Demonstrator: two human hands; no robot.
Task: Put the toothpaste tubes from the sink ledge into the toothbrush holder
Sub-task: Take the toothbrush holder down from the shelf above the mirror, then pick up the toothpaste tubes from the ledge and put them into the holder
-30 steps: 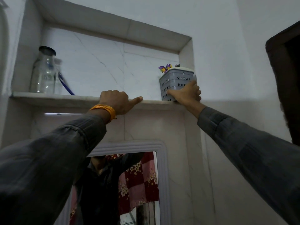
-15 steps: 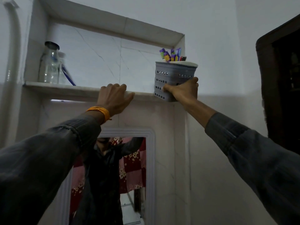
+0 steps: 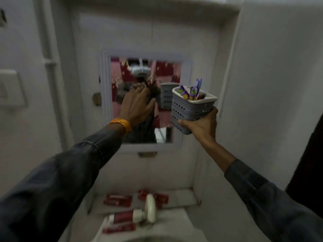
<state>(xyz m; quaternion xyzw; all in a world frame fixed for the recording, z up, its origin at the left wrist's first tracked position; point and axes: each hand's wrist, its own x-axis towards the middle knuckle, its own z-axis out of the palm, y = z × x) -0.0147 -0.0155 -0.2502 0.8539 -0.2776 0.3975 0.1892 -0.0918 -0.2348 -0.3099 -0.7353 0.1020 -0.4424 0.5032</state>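
My right hand (image 3: 202, 126) grips the grey perforated toothbrush holder (image 3: 188, 109) from below, in the air in front of the mirror. Several purple and yellow toothbrushes (image 3: 191, 92) stick out of it. My left hand (image 3: 136, 105), with an orange band at the wrist, hangs empty with loosely spread fingers in front of the mirror. Far below, several red toothpaste tubes lie on the sink ledge: one at the back left (image 3: 118, 200), one at the back right (image 3: 157, 196), one with a white cap (image 3: 125, 215) and one nearest me (image 3: 119, 228).
The framed mirror (image 3: 167, 70) hangs on the white tiled wall and reflects a person and the holder. A white tap (image 3: 151, 207) stands among the tubes at the sink's back edge. A switch plate (image 3: 10, 88) is on the left wall, a dark door frame (image 3: 311, 163) at the right.
My right hand has lifted the holder off the high shelf and brought it down to mirror height. My left hand has left the shelf edge. The view has tilted down to the sink.
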